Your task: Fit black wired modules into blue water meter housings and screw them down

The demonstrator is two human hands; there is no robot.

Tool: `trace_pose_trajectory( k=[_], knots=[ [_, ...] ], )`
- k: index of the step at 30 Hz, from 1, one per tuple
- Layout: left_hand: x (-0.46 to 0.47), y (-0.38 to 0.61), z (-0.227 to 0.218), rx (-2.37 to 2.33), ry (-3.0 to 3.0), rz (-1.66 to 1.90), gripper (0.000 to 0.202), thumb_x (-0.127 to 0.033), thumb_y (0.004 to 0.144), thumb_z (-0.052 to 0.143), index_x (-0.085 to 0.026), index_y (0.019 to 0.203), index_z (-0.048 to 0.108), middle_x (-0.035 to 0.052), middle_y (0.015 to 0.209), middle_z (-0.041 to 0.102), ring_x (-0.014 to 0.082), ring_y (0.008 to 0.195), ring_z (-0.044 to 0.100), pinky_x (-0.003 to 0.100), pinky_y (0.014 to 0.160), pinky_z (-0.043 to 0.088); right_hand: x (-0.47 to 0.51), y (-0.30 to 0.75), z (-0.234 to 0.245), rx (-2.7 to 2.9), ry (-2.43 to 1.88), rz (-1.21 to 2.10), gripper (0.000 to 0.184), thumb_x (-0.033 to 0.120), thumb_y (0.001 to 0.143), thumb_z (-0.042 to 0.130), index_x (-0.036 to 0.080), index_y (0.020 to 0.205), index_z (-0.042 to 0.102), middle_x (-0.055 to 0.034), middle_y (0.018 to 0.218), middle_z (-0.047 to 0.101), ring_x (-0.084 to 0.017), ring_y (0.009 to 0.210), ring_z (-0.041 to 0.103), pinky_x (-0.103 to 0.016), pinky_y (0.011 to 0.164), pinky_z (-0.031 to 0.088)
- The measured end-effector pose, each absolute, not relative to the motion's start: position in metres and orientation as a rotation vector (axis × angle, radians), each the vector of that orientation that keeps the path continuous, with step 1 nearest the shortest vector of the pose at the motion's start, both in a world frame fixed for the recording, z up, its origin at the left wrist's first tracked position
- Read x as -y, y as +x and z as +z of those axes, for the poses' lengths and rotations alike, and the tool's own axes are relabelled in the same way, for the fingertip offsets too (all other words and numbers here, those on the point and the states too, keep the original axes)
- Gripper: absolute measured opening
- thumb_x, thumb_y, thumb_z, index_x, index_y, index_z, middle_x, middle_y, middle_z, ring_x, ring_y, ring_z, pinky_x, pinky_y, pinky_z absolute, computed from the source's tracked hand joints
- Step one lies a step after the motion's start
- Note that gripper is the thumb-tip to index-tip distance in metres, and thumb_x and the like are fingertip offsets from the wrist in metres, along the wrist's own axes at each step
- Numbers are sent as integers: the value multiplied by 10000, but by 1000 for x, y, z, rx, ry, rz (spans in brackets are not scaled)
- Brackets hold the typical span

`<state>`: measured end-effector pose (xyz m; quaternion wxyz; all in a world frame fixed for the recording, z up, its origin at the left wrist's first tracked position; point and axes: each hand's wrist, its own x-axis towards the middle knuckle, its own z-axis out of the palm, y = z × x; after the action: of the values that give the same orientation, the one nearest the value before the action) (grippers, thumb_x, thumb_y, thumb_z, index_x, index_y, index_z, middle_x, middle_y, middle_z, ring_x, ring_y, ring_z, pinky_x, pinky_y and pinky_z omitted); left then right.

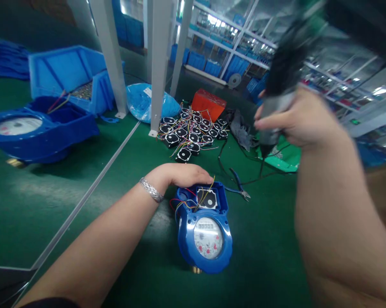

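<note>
A blue water meter with a round dial stands on the green surface in front of me. Its open compartment holds a small black motor-like part with coloured wires. My left hand is curved along the compartment's far wall, fingers together and holding it; the fingertips are partly hidden. Raised at the right, my right hand is closed round a black and grey electric screwdriver, blurred by motion. Its tip points down, apart from the meter. Blue-handled cutting pliers lie just right of the meter.
Several black parts with wires lie piled behind the meter, near an orange box and a grey cloth. Another blue meter and a blue bin are at left. White posts rise behind; a green tray sits at right.
</note>
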<state>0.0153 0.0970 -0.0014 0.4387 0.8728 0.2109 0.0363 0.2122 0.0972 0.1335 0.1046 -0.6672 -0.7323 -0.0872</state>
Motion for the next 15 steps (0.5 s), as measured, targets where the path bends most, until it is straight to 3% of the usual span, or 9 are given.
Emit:
trace_pose_trajectory(
  k=[2, 5, 11, 14, 15],
  knots=[
    [-96, 15, -1, -525, 2159, 86, 361, -318, 901, 317, -81, 993, 574, 76, 1051, 599, 125, 914, 534, 193, 850, 376, -110, 220, 94, 2250, -2122, -162, 559, 159, 623, 606, 14, 1150, 489, -113, 947, 580, -146, 811, 560, -217, 664, 394],
    [-94, 17, 3, -536, 2159, 74, 357, -312, 904, 305, -92, 990, 572, 70, 1044, 604, 118, 894, 535, 192, 837, 382, -125, 239, 35, 2375, -2285, 38, 521, 29, 583, 566, 127, 1094, 542, -104, 966, 590, -180, 812, 567, -253, 712, 433],
    [-94, 13, 2, -573, 2170, 50, 356, -297, 899, 324, -84, 1056, 564, 87, 1149, 578, 132, 1002, 520, 193, 886, 357, -113, 256, -10, 2235, -2275, 137, 440, 63, 683, 505, 132, 1118, 524, -143, 1066, 551, -242, 1006, 524, -338, 873, 414],
    [-95, 8, -6, -597, 2219, 65, 395, -368, 901, 330, -111, 1107, 549, 71, 1206, 557, 149, 1044, 499, 192, 873, 362, -68, 247, -6, 2072, -2207, 136, 388, 123, 766, 491, 103, 1153, 509, -150, 1197, 477, -216, 1159, 428, -325, 1021, 312],
    [-95, 11, -9, -565, 2260, 71, 429, -390, 915, 278, -125, 1136, 531, 58, 1188, 571, 147, 1029, 501, 198, 855, 372, -47, 241, -5, 2020, -2185, 156, 388, 197, 797, 505, 131, 1179, 498, -116, 1234, 458, -187, 1190, 402, -291, 1050, 284]
  ],
)
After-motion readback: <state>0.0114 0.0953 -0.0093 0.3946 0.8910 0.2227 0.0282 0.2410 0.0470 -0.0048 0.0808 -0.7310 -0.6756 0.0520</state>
